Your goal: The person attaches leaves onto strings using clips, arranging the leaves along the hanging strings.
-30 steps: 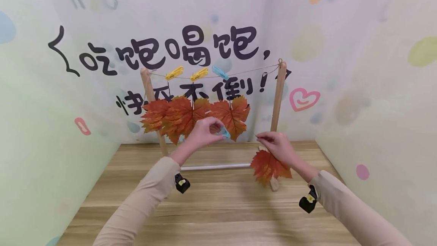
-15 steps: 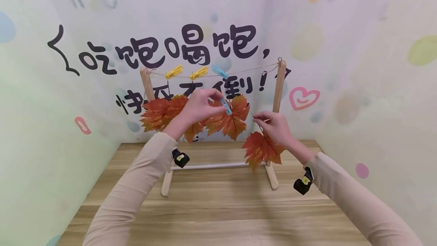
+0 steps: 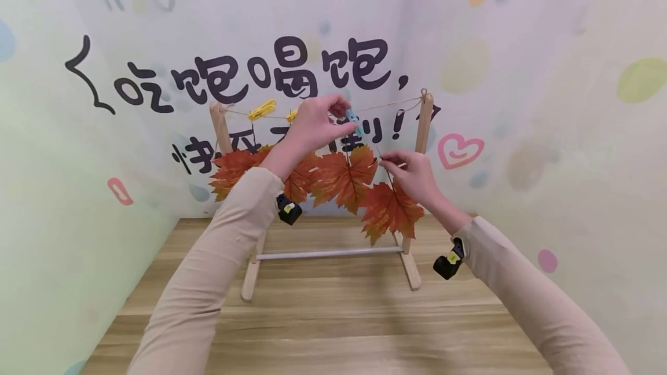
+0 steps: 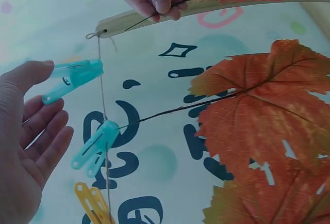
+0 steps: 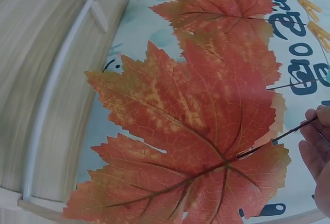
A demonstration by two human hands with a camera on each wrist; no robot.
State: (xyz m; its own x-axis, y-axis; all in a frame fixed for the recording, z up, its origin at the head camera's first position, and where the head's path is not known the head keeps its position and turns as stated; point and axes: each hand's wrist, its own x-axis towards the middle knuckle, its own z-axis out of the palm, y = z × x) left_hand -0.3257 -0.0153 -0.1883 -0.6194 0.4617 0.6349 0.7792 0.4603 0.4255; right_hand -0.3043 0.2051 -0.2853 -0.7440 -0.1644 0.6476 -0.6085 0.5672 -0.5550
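Observation:
My left hand (image 3: 318,123) pinches a light blue clothespin (image 4: 77,77) between thumb and fingers, right at the twine (image 4: 103,97). My right hand (image 3: 414,175) pinches the thin dark stem of an orange-red maple leaf (image 3: 393,213) lower down, its blade hanging free. Beside it, another maple leaf (image 4: 258,90) hangs by its stem from a second blue clothespin (image 4: 98,146) on the twine. Farther left, more leaves (image 3: 234,169) hang below a yellow clothespin (image 3: 262,110) and another yellow clothespin (image 3: 292,115), which the left hand partly hides in the head view.
The twine runs between two wooden posts, the right post (image 3: 425,123) and the left post (image 3: 220,126). A white crossbar (image 3: 328,253) joins the stand's feet on the wood-grain table (image 3: 323,328). Behind hangs a printed backdrop (image 3: 510,74) with dark lettering.
My left hand has risen with the blue clothespin from in front of the leaves to the twine. My right hand has lifted its leaf up and to the left, beside the hanging ones.

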